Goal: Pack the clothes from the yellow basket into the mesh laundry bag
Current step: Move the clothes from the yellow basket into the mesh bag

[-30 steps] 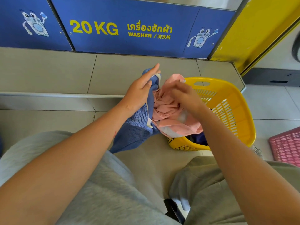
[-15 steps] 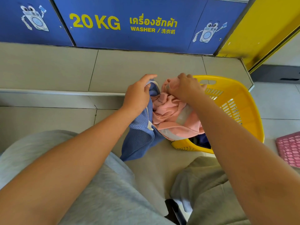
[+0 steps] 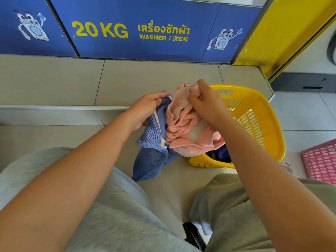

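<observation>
A blue mesh laundry bag (image 3: pixel 152 151) hangs in front of my knees, and my left hand (image 3: pixel 145 109) grips its top edge by the white drawstring. My right hand (image 3: pixel 207 104) is closed on a bunched pink garment with pale stripes (image 3: pixel 183 130), held up between the bag's mouth and the yellow basket (image 3: pixel 263 124). The garment's lower part drapes over the basket's near rim. Dark blue clothing (image 3: pixel 222 154) shows at the bottom of the basket, partly hidden by my right forearm.
The basket stands on a beige tiled floor below a raised tiled step (image 3: pixel 54 106). A blue washer panel marked 20 KG (image 3: pixel 145 33) runs behind the step, with a yellow panel (image 3: pixel 283 33) to its right. A pink plastic crate (image 3: pixel 321 160) sits at the right edge.
My right hand has raised the top of the pink garment higher beside the bag's mouth. My left hand has closed its fingers on the bag's rim.
</observation>
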`<action>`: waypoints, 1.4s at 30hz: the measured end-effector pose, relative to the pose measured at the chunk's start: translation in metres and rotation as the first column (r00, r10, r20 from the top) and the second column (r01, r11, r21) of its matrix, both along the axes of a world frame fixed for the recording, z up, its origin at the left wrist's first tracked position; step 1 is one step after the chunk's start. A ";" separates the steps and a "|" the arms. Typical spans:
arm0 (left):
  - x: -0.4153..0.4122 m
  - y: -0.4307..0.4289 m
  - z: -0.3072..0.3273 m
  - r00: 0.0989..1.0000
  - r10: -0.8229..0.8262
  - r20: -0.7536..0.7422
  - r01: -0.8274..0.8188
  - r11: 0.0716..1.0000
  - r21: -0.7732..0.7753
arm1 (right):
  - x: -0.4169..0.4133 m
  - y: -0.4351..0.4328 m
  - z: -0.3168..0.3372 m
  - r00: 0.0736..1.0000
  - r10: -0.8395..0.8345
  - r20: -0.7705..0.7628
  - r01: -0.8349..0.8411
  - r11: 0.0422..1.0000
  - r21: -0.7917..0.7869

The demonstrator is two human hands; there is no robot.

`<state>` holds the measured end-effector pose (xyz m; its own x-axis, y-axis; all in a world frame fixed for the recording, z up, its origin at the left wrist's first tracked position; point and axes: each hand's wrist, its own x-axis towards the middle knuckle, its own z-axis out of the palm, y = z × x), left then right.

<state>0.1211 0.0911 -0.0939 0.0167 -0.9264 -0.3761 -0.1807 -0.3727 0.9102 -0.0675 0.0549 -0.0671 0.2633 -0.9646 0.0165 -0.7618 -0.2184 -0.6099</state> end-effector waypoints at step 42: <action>0.001 0.025 0.004 0.995 -0.049 -0.083 0.032 0.979 -0.201 | 0.052 0.054 -0.031 1.000 0.006 0.020 -0.010 0.983 0.185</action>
